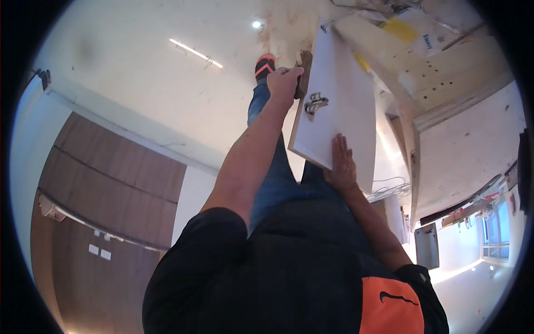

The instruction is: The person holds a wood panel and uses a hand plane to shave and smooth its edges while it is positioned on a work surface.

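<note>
In the head view, a white panel (345, 111) with metal hinge fittings (316, 104) stands tilted over my legs. My left hand (282, 83) is closed on a brown piece (303, 58), perhaps wood, beside the panel's upper left edge; part of that piece is hidden by the fingers. My right hand (342, 162) lies on the panel's face near its lower edge, fingers stretched out. My jeans and a black and pink sandal (263, 64) show behind my left arm.
A pale cabinet or bench (456, 156) is at the right, with plastic sheets and scraps (397, 30) above it. Coiled wire (386, 189) lies below the panel's right. Wood-finish panelling (105, 167) is at the left. A thin light strip (194, 53) lies on the floor.
</note>
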The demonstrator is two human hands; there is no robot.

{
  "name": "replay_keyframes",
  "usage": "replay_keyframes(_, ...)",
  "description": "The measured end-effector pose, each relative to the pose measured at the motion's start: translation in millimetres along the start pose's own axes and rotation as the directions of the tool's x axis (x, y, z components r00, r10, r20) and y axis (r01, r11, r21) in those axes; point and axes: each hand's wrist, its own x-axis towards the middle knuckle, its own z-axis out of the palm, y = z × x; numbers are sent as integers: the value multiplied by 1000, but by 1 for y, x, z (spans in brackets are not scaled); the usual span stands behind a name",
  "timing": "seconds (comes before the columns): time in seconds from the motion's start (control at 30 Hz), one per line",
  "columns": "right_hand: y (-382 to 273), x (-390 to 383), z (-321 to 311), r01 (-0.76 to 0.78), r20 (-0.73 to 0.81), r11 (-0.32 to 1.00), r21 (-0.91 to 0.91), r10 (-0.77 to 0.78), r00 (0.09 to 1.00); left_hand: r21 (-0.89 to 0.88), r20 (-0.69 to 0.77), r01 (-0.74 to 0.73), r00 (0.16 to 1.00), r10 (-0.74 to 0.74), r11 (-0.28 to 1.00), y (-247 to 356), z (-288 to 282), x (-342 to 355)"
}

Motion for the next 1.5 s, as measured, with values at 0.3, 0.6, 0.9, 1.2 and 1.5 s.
replay_keyframes(0.3,11,-5,-1,-19,7,1000,8,19,1000,-212,48,132,991,-125,968,-14,-73,-174)
replay_keyframes(0.6,3,3,5,42,-6,999,11,-42,999,-32,11,1,1000,0,999,18,-16,-30)
replay_keyframes(0.9,11,0,-10,1,21,1000,23,-1,1000,-166,29,-29,999,34,986,6,-78,-201)
replay_keyframes(1.2,-6,3,-4,27,66,999,25,-29,997,-153,-11,103,994,-106,983,22,-4,-29)
replay_keyframes(1.5,7,-1,-8,-14,43,1000,-8,15,999,-93,28,111,994,-109,990,21,-88,-223)
